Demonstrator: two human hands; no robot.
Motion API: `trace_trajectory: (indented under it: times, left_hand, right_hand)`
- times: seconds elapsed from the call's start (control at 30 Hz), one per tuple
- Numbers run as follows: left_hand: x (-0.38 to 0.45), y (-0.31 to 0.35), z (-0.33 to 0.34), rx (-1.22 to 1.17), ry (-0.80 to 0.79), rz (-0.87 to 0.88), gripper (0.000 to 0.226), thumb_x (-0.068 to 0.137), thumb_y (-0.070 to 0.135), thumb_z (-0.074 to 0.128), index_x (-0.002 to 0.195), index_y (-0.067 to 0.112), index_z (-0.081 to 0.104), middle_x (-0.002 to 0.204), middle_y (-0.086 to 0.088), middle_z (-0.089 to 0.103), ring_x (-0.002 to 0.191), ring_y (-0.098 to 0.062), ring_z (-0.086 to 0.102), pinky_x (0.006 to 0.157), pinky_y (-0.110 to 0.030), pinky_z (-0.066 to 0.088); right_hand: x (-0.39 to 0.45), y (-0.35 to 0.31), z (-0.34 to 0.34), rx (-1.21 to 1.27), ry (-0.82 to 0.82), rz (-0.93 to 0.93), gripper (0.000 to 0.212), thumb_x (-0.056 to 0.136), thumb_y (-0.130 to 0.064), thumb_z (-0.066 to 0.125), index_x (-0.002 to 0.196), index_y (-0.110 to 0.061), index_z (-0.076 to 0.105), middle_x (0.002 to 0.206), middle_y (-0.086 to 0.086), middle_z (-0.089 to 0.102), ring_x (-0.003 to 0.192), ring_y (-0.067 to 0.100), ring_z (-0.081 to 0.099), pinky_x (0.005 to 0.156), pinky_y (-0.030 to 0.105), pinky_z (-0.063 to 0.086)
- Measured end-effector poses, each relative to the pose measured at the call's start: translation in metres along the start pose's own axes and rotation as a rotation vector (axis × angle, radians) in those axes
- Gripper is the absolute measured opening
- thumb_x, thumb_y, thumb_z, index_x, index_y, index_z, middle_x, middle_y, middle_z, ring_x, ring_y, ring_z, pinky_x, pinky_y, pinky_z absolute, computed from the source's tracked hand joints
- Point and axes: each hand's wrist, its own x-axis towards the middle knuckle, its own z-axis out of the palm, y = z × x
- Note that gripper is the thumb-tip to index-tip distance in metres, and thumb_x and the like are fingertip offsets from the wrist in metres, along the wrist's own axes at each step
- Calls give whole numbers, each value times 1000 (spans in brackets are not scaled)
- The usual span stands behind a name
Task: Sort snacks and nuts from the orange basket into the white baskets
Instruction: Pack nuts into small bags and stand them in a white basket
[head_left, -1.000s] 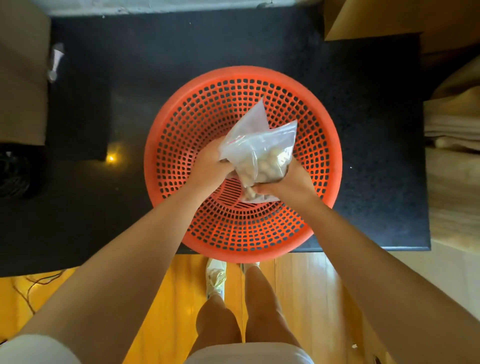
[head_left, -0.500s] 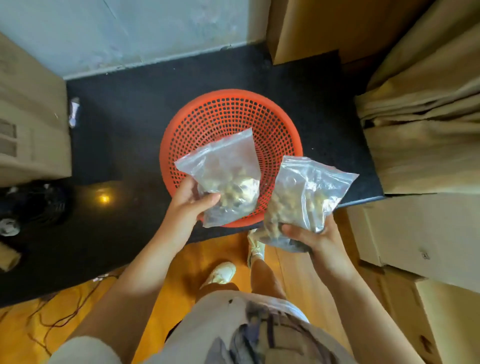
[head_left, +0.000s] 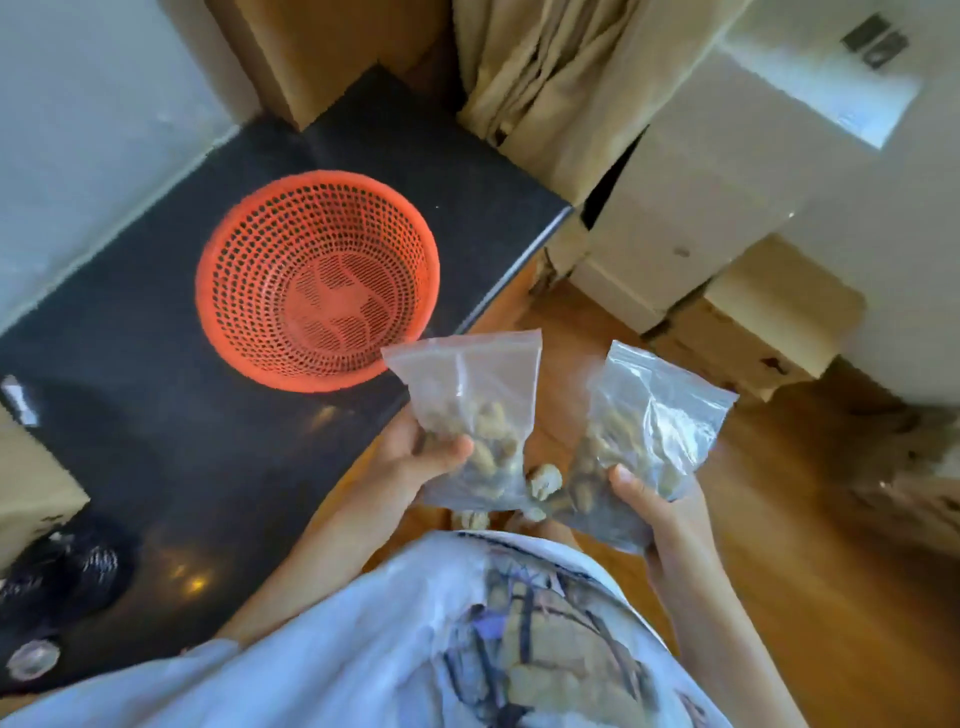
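The orange basket (head_left: 317, 280) sits on the black counter (head_left: 156, 415) with nothing visible inside it. My left hand (head_left: 415, 457) grips a clear zip bag of nuts (head_left: 478, 415) by its lower part, over the counter's front edge. My right hand (head_left: 660, 514) grips a second clear bag of nuts (head_left: 644, 431) from below, above the wooden floor. Both bags are held upright, side by side, to the right of the basket. No white basket is in view.
Cardboard boxes (head_left: 727, 301) and a beige curtain (head_left: 561, 83) stand to the right and behind the counter. A black fan (head_left: 67, 571) sits at the lower left. The wooden floor (head_left: 831, 571) lies to the right.
My view has swung to the right. Both bags have moved off the basket to its right, past the counter's edge. Each hand keeps its own bag.
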Motion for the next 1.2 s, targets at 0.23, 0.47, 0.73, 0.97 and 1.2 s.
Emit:
trace_trajectory:
  times: [0.23, 0.47, 0.73, 0.97, 1.2]
  left_hand:
    - [-11, -27, 89, 308, -312, -52, 36, 63, 25, 80, 94, 20, 63, 82, 10, 74, 81, -7, 69, 68, -14, 52]
    - [-79, -87, 198, 582, -680, -65, 22, 73, 21, 71, 93, 22, 62, 83, 8, 74, 79, -8, 69, 72, -20, 55]
    - [-268, -214, 289, 701, -1008, -109, 20, 74, 24, 66, 94, 20, 62, 75, 16, 74, 69, 2, 69, 58, -10, 50]
    - [-399, -298, 344, 776, -1249, -204, 44, 75, 21, 67, 103, -12, 59, 71, -4, 71, 58, -11, 68, 52, -19, 51]
    - [-478, -372, 394, 899, -1441, -256, 19, 83, 12, 63, 65, 19, 64, 55, 6, 68, 47, -4, 63, 43, -13, 46]
  right_hand:
    - [-118, 52, -75, 229, 449, -81, 61, 57, -26, 79, 114, -21, 60, 102, 4, 73, 90, 22, 71, 66, 28, 57]
    - [-267, 135, -128, 428, 892, -154, 70, 50, -27, 88, 113, -11, 63, 105, 10, 71, 95, 28, 69, 78, 39, 56]
    - [-457, 245, -159, 631, 1257, -223, 35, 44, -33, 81, 78, -35, 72, 79, -8, 74, 82, 19, 71, 72, 32, 57]
    - [-582, 329, -176, 866, 1545, -285, 47, 41, -35, 83, 87, -37, 70, 88, -9, 75, 85, 14, 72, 69, 24, 58]
    - [-650, 386, -206, 1072, 1777, -313, 55, 40, -33, 84, 93, -32, 67, 95, -2, 75, 89, 18, 71, 75, 31, 58]
